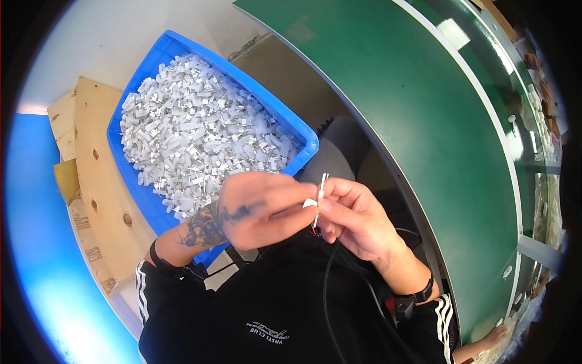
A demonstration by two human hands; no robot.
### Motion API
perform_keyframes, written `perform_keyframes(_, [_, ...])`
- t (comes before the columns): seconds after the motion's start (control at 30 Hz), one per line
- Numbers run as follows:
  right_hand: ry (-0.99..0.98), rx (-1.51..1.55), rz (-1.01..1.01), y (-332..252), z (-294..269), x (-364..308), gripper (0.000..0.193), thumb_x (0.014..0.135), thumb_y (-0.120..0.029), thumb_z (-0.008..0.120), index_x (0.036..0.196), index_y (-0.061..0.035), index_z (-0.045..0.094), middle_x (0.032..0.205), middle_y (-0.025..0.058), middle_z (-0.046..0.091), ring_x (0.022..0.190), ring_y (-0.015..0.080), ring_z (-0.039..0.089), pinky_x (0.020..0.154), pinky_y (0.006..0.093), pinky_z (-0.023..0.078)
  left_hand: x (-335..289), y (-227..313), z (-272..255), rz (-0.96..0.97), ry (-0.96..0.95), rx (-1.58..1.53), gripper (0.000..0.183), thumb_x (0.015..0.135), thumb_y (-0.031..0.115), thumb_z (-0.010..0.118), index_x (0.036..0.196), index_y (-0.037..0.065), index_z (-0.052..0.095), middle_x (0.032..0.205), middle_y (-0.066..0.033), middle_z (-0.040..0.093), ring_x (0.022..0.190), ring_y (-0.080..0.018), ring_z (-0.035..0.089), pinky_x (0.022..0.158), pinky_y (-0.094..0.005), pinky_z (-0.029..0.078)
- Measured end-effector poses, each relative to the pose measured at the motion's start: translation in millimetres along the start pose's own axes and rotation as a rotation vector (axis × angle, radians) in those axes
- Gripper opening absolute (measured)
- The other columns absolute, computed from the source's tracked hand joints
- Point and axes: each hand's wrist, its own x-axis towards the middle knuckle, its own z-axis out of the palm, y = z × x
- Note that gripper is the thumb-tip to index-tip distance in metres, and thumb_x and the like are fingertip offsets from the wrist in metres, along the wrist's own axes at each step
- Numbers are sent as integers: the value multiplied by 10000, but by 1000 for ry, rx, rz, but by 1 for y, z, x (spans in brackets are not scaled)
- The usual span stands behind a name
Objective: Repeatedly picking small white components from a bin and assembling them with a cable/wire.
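Note:
In front of my chest, my left hand (260,209) and my right hand (361,221) meet fingertip to fingertip. The fingers of my left hand are closed in a pinch on a small white plastic piece (310,202). My right thumb and fingers grip a thin white strip (324,182), upright and touching that piece; its ends stick out above and below the fingertips. Whether piece and strip are joined is hidden by the fingers. Beyond my left hand stands a blue bin (242,79), heaped with small white plastic parts (200,127) that have thin metal-looking pins.
A long green table (424,151) with a pale edge curves along the right side. Wooden boards (100,164) lie left of the bin. A dark cable (327,285) hangs down over my shirt. Another person's hand (494,337) rests at the table's lower right end.

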Motion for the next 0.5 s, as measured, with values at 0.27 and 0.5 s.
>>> perform_keyframes(0.27, [149, 57, -276, -3, -11, -18, 53, 915, -21, 540, 966, -9, 537, 828, 83, 612, 728, 136, 644, 659, 268, 579, 5, 30, 17, -941, -4, -1062, 385, 784, 84, 755, 1103, -13, 562, 1088, -153, 586, 856, -173, 629, 738, -261, 534])
perform_keyframes(0.5, [166, -155, -486, -1, -20, -34, 112, 875, 62, 540, 985, 38, 532, 931, 118, 610, 782, 147, 662, 721, 271, 583, 23, 33, 25, -770, 18, -676, 182, 709, -34, 764, 868, 11, 688, 830, -63, 656, 716, -137, 645, 601, -231, 515])
